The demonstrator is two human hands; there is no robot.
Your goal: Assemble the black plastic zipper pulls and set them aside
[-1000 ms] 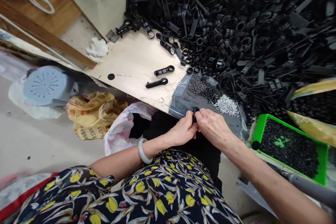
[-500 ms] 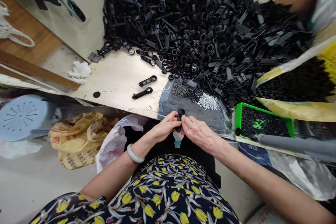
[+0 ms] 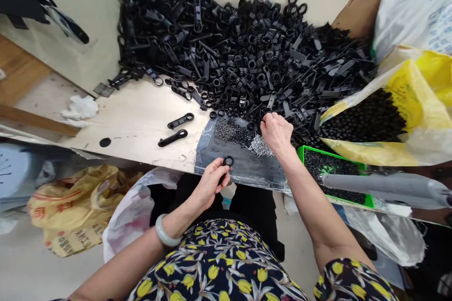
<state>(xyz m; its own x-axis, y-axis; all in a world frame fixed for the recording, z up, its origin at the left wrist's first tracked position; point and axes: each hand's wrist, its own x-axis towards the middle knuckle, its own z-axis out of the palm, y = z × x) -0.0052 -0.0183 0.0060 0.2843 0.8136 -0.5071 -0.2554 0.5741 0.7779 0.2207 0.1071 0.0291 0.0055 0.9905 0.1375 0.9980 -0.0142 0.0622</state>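
Observation:
My left hand (image 3: 213, 179) is closed round a black plastic part with a ring-shaped end (image 3: 228, 161), just over the front edge of the table. My right hand (image 3: 277, 132) reaches to the front of a large heap of black plastic parts (image 3: 243, 51), its fingers bunched together; what they pinch, if anything, is hidden. Below that hand lies a small pile of silver pins (image 3: 260, 146) on a dark mat (image 3: 243, 164), beside small dark pieces (image 3: 229, 131). Two long black parts with a ring end (image 3: 181, 121) lie on the board to the left.
A green tray (image 3: 369, 201) of small black pieces stands at the right, with a grey tool (image 3: 381, 183) across it. Behind is an open yellow sack (image 3: 416, 103) of black pieces. Bags (image 3: 81, 207) hang under the table's left edge.
My right hand has left the part at my left hand and moved forward to the heap. My left hand keeps the part, now with its ring end up. The camera view has shifted.

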